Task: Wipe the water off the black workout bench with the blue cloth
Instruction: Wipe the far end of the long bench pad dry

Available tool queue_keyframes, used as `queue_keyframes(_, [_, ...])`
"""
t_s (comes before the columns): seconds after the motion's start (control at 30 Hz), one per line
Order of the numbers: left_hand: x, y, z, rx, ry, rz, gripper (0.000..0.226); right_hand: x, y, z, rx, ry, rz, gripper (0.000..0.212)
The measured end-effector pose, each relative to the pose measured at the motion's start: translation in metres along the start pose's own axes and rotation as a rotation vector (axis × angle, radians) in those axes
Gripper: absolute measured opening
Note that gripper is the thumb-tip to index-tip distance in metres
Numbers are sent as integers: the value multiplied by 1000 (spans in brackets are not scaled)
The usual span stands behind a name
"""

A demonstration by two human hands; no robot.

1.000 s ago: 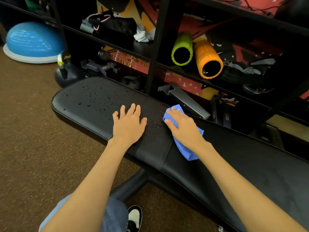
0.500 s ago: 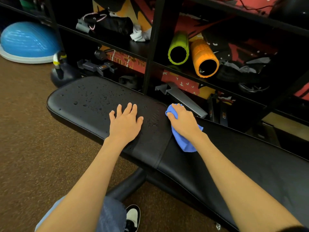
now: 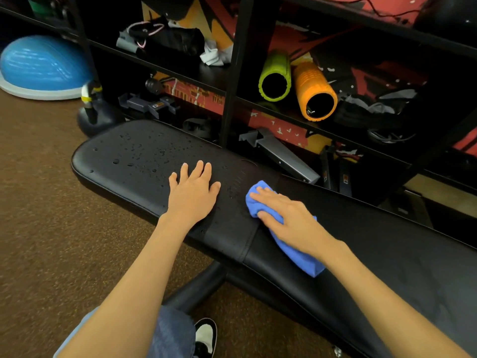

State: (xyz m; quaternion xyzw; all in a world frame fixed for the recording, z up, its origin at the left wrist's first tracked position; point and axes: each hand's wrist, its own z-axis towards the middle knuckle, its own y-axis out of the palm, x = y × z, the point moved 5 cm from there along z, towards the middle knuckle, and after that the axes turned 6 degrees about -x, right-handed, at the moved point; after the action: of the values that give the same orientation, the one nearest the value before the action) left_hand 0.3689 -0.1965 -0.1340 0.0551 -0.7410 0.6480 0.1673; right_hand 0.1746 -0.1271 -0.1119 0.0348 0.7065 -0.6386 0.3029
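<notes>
The crumpled blue microfibre cloth [image 3: 302, 257] lies on the black padded vinyl workout bench [image 3: 387, 254], just to the right of the bench's cross seam. The right hand [image 3: 286, 218] sits palm-down on top of it. That grip is flat: the fingers are close together and nearly straight, and the thumb rests against the bunched front edge. As far as the view shows, the hand presses the cloth and does not pinch it.

The left hand [image 3: 192, 195] is on the bench left of the seam, its fingers slightly spread and flat on the pad, holding nothing.

The cloth looks light, soft and limp, so it would probably fold under a push. A broad palm over its middle should carry it better than a fingertip hold. The vinyl seems smooth and likely slick where the beaded water drops [image 3: 134, 156] lie, toward the bench's left end. That patch is not yet wiped.

There is no container on the bench. Behind it stands the black open shelving [image 3: 232, 73]. One bay holds a green foam roller [image 3: 275, 76] and an orange foam roller [image 3: 315, 91], which lie side by side and touch. The bay to the left holds dark bundled gear and a white rag [image 3: 214, 58].
</notes>
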Motion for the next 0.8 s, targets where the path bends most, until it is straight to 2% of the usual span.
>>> queue_keyframes(0.17, [-1,0,-2,-1,-1,3,58,34,-17,49,73,269,-15,35])
queue_keyframes(0.27, [1,0,-3,-3,-2,2,58,36,-13,78,76,337,-54,31])
queue_keyframes(0.33, [0,0,-2,-2,-8,5,58,20,-9,80,67,310,-75,26])
queue_keyframes(0.47, [2,0,0,1,-9,13,58,-13,6,47,57,190,-45,44])
queue_keyframes(0.63, [1,0,-2,-19,5,12,58,-26,19,-7,-7,10,-24,44])
queue_keyframes(0.73, [-1,-1,-2,-28,20,16,57,-12,7,-9,32,32,3,46])
queue_keyframes(0.8, [-1,-1,-3,-26,27,20,57,2,-4,6,63,113,2,47])
